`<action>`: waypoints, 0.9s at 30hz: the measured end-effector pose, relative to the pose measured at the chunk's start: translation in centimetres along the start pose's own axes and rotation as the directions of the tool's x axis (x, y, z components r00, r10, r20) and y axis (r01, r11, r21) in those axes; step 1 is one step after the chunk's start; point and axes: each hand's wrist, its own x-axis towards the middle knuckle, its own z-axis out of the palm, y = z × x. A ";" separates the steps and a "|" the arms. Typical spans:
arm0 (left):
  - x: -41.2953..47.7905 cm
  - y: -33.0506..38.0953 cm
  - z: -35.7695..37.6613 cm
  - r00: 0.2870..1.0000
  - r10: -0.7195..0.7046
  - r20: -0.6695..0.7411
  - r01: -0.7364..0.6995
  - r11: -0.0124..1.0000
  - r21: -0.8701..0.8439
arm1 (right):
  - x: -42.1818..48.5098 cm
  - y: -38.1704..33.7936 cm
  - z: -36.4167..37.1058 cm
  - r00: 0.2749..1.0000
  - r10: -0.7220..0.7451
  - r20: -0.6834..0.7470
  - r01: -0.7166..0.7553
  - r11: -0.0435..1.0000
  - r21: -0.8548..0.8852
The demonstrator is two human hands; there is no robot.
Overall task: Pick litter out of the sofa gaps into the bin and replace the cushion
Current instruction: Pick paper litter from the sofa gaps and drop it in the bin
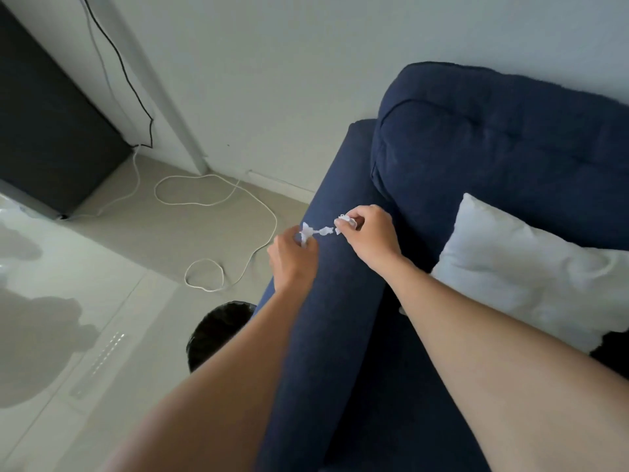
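Note:
Above the armrest (326, 301) of a navy blue sofa (476, 148), both hands hold a crumpled white scrap of litter (323, 230) stretched between them. My left hand (294, 258) pinches its left end and my right hand (369, 233) pinches its right end. A white cushion (524, 270) lies on the seat to the right, against the backrest. The black bin (218, 332) stands on the floor left of the armrest, partly hidden by my left forearm.
A white cable (218, 202) loops over the tiled floor beside the sofa. A black cabinet (47, 124) stands at the far left by the wall, with a black cord (136, 93) hanging down. A dark object (612, 352) shows at the right edge on the seat.

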 end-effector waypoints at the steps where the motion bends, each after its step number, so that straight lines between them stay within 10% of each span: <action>1: 0.7 -0.9 -1.2 1.000 -0.020 -0.001 0.020 1.000 -0.012 | 0.1 -0.9 1.4 1.000 -0.008 0.019 0.008 1.000 -0.008; 27: 8.0 -26.5 -18.4 0.827 -0.559 -0.065 0.563 0.823 0.076 | -4.9 -9.6 31.0 0.792 0.020 0.611 0.169 0.954 -0.250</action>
